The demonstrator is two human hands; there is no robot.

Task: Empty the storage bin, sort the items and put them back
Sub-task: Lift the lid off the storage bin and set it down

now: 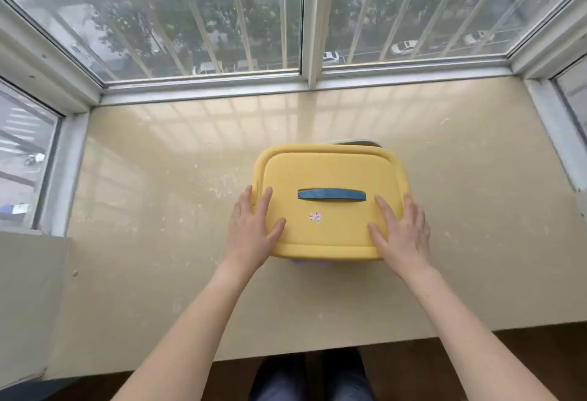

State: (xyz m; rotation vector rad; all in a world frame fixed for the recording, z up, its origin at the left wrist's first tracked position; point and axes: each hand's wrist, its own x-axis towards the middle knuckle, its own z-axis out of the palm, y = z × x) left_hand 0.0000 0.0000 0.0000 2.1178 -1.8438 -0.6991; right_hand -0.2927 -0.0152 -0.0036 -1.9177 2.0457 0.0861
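Nearest, dark trousers (pixel 333 378) show below the near edge of the beige stone sill (pixel 158 210), and both forearms reach forward over it.

Risk, as a judgement: the yellow lid (pixel 330 175) must come off before anything can be emptied, and neither hand has hold of it. With flat palms on smooth plastic, a lift from here could let the lid slip or tip. A push could slide the whole container along the polished sill. Taking the edges or the handle would cure both.

Left hand (pixel 251 229): fingers straight and spread, nothing grasped. The thumb and one finger rest on the lid's top, while the outer fingers lie past its left edge. Right hand (pixel 403 232): the same attitude mirrored, fingers extended and relaxed. Its thumb and forefinger are on the top and the rest lie over the right edge.

A small torn sticker (pixel 315 218) lies between the hands. Something purple (pixel 298 262) shows under the lid's near edge. Just beyond the fingertips is the blue handle (pixel 332 195), untouched.

The storage bin (pixel 349 142) stands mid-sill, almost wholly hidden under the lid. Only a pale rim shows at the far side, so whether the lid is seated or sits askew cannot be told.

Farthest, the barred window (pixel 301 19) overlooks trees and parked cars.
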